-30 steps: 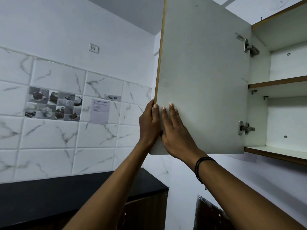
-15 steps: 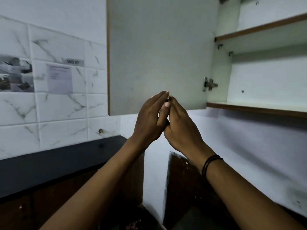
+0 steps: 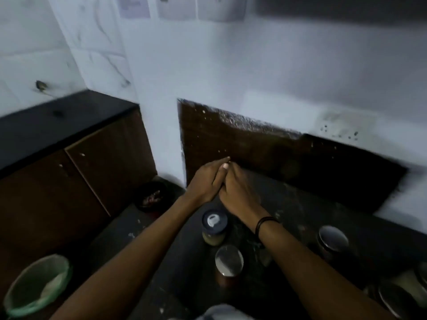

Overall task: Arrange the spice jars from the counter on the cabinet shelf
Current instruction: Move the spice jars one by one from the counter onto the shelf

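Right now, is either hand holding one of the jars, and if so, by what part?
No. The left hand and right hand rest against each other above the counter, holding nothing; the jars stand untouched.

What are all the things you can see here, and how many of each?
Jar with dark blue lid: one, pale yellowish contents, on the dark counter between the two forearms.
Jars with shiny metal lids: at least two clear ones, one just in front of the blue-lidded jar, one to the right of the right wrist; more lids show blurred at the lower right edge.
Counter: one, dark, speckled.
Bowl: one, dark, on the counter near the corner; contents too blurred to tell.
Bin: one, with green liner, lower left on the floor.
Papers: three, pale, on the wall at the top.
Left hand and right hand: fingers straight, pressed together above the counter; a black band on the right wrist.
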A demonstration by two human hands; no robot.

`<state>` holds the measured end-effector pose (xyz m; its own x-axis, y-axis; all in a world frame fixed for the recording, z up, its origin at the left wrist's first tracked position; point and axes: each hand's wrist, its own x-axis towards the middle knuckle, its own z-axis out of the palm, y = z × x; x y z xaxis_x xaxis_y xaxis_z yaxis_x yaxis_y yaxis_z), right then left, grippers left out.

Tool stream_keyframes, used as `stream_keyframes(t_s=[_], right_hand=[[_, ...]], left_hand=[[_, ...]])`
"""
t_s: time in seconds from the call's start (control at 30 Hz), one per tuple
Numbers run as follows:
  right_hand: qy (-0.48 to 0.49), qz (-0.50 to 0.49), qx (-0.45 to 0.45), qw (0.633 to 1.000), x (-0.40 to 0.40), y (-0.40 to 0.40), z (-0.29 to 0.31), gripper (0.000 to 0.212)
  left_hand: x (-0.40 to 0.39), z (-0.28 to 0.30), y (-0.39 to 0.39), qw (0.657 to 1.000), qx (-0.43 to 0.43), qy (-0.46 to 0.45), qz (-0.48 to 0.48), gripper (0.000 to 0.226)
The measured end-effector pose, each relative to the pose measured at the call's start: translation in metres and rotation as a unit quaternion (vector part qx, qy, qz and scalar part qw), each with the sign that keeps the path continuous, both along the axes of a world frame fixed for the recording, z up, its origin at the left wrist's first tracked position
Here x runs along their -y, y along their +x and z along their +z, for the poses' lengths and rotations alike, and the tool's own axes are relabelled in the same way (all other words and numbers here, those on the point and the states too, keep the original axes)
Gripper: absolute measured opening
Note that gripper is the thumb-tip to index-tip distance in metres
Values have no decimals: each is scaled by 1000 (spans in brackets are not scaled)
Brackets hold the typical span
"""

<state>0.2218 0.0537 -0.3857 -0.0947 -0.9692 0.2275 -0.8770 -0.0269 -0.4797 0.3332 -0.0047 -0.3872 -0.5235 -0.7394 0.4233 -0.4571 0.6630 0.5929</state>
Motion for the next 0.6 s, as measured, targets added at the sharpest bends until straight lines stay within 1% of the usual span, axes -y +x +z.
stream_keyframes(t_s=[0.1,0.2,0.27,0.3,0.37,0.43,0.53,0.6], right_hand=[[86,-11,43,995,-14,1,-58,48],[149,-20,80,985,-22,6,-98,48],[188,-28,87,978,-23,7,-117,49],[202,-27,85,975,-23,7,-124,52],[214,-28,91,972,-20,9,-136,58],[215,-41,111,969,-16,10,-143,63],[219,-57,129,965,-9,9,-153,71],[223,-39,128,966,-8,5,-158,87]], left_hand=[[-8,-63,-3,996,65,51,-19,44],[-6,-113,1,992,110,47,-24,37],[-2,-139,5,990,134,42,-14,38],[-1,-149,6,989,135,58,-1,39],[2,-167,8,984,104,140,26,36],[3,-176,9,971,65,225,46,28],[8,-185,9,959,1,277,66,18],[8,-187,8,952,-30,295,80,16]])
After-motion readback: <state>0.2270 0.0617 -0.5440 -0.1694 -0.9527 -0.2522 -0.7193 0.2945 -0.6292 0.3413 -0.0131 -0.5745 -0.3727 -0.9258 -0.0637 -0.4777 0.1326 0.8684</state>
